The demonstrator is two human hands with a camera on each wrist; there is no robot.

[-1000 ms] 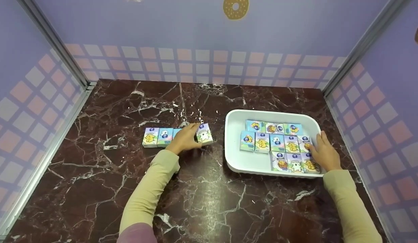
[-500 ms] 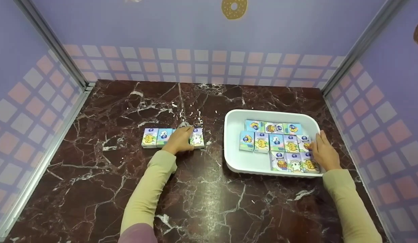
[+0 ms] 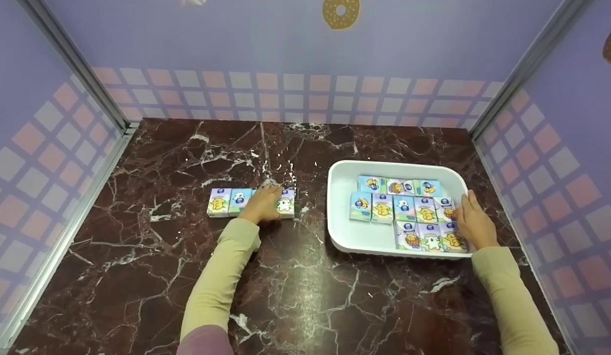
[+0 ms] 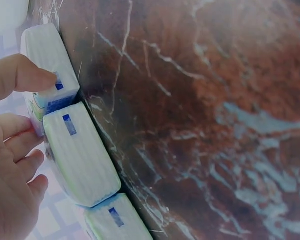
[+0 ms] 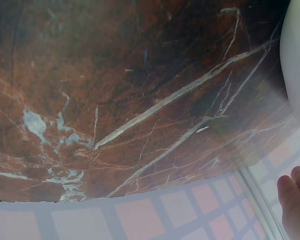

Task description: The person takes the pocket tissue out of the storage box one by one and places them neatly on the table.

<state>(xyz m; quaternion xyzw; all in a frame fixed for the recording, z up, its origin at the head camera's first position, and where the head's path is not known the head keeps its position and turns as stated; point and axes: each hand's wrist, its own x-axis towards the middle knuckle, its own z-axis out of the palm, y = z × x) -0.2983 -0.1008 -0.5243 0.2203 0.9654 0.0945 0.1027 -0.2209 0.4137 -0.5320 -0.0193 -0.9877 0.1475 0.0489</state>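
Pocket tissue packs with cartoon animals lie in a short row on the marble tabletop. My left hand (image 3: 261, 204) covers the middle of this row. Its thumb and fingers pinch the white-dog tissue pack (image 3: 286, 206) at the right end; in the left wrist view the thumb presses that pack's side (image 4: 47, 50). A neighbouring tissue pack (image 4: 82, 155) stands just beside the fingers. My right hand (image 3: 475, 224) holds the right rim of a white plastic tray (image 3: 342, 217), fingers outside and thumb toward the inside. Inside the tray, tissue packs (image 3: 404, 209) lie in three rows.
Purple checked panels (image 3: 295, 93) enclose the dark marble tabletop (image 3: 295, 296) at the back and both sides. Bare tray floor shows left of the packs. Marble lies between the row and the tray.
My left hand has brought the white-dog pack leftward and down from a tilt, against the end of the row. The right hand and tray have stayed in place.
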